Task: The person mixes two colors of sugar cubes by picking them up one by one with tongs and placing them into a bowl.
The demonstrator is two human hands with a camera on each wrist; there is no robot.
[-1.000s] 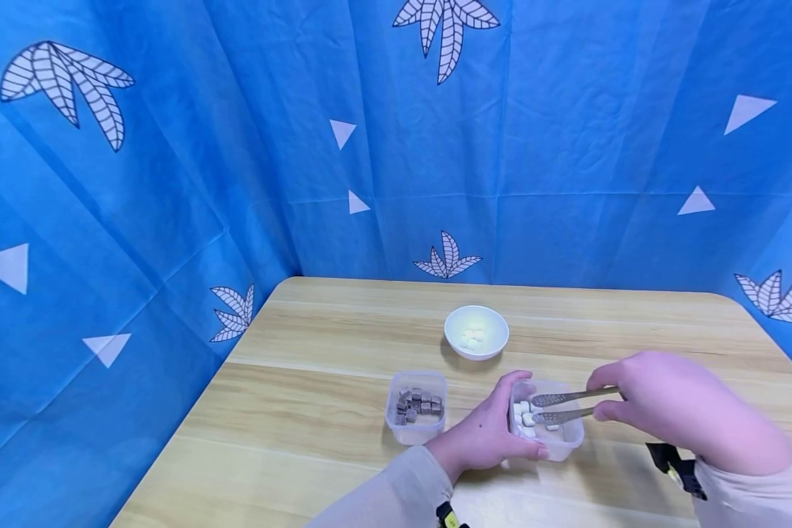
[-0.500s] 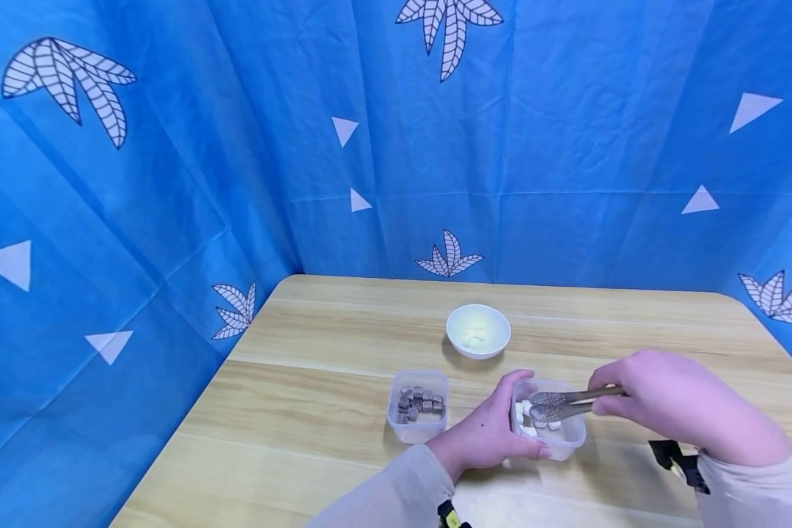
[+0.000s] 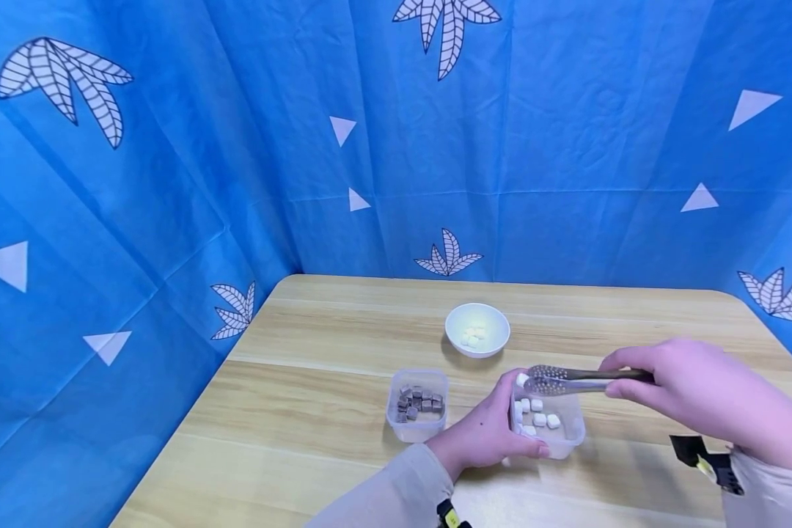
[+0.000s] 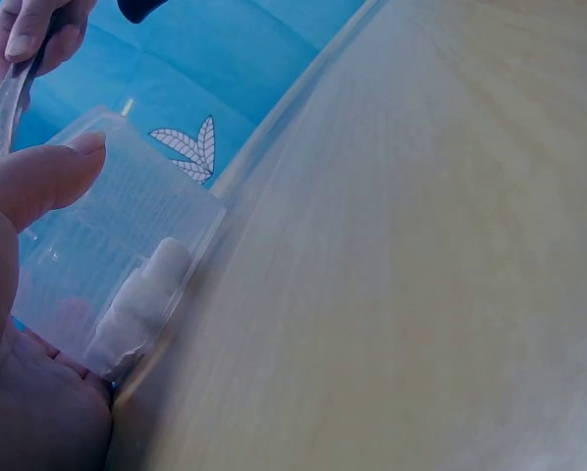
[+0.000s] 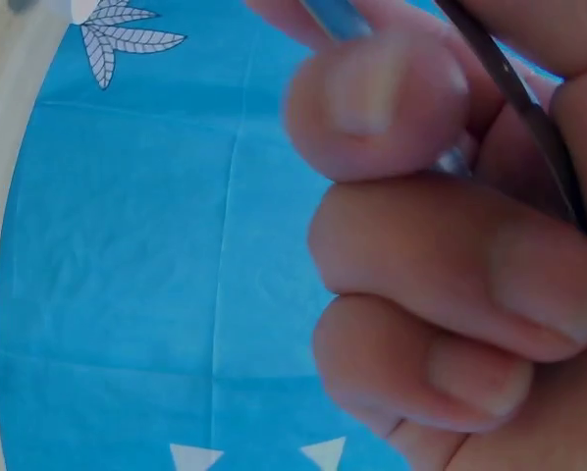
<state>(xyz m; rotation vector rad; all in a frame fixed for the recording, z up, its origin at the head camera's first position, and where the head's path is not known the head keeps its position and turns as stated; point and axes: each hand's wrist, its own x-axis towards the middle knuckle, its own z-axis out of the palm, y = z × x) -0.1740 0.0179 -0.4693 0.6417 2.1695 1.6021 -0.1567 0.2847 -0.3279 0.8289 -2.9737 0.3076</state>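
Observation:
In the head view my left hand (image 3: 482,434) grips a clear plastic container (image 3: 570,445) by its left side, thumb near the front and fingers at the back. Several white cubes (image 3: 554,422) lie inside it. My right hand (image 3: 693,400) holds metal tongs (image 3: 549,373) with perforated tips above that container. A single white cube (image 3: 522,380) is pinched at the tips, over the back-left rim. The left wrist view has my left thumb (image 4: 53,177) against the translucent wall. Curled fingers (image 5: 421,245) around the tongs' handles fill the right wrist view.
Behind the container stands a white bowl (image 3: 477,353) with several pale cubes in it. Left of my left hand, a second clear container (image 3: 417,435) holds several dark cubes (image 3: 427,405). A blue curtain (image 3: 396,147) hangs along the wooden table's (image 3: 303,411) far and left sides.
The tongs have closed among the white cubes and risen out of the container with one cube. My right hand has moved slightly up and right. My left hand stays on the container.

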